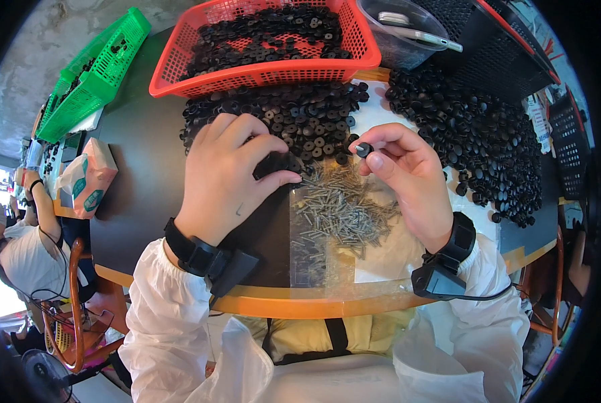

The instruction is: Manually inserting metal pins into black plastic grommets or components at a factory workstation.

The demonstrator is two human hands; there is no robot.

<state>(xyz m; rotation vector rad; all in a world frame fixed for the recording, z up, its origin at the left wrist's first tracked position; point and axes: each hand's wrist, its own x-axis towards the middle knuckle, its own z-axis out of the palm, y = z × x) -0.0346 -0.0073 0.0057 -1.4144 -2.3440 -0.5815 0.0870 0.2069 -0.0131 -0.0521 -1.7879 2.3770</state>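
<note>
Right fingers around one black piece

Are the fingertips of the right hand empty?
No, the right hand pinches a small black round part between its thumb and fingers.

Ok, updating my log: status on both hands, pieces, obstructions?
Right hand pinching small round black piece with silvery tip. Left hand open beside flat black discs. Silver metal screws heaped between; nothing blocking seen.

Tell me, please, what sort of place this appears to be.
Probably an assembly workshop: loose metal screws and heaps of black round parts lie on a table, and a red plastic basket beside them holds more black parts.
</note>
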